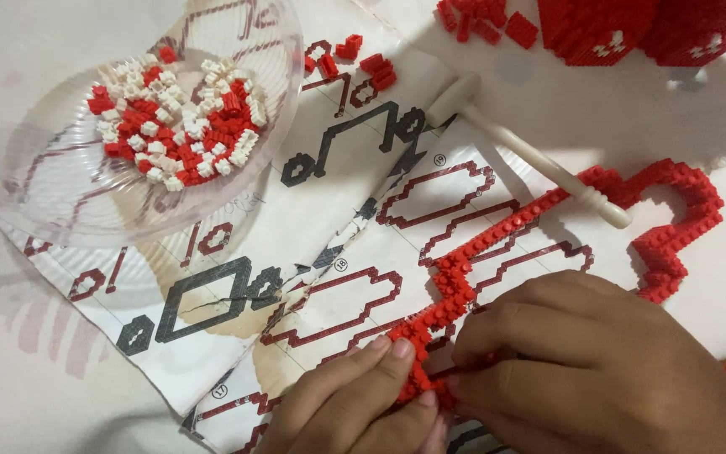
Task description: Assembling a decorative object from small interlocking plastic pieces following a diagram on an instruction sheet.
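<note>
A thin red outline built of tiny bricks (632, 202) lies on a printed instruction sheet (329, 227); it runs from the lower middle up to the right. My left hand (355, 403) pinches its lower end between thumb and fingers. My right hand (598, 361) covers the same end from the right, fingertips pressed on the red bricks. A clear glass bowl (52, 210) at the upper left holds several loose red and white bricks (174, 122).
A small white plastic hammer (523, 147) lies across the sheet, its handle touching the red outline. Loose red bricks (363, 63) sit at the sheet's top. Two built red blocks with white marks (640, 29) stand at the upper right. The table is white.
</note>
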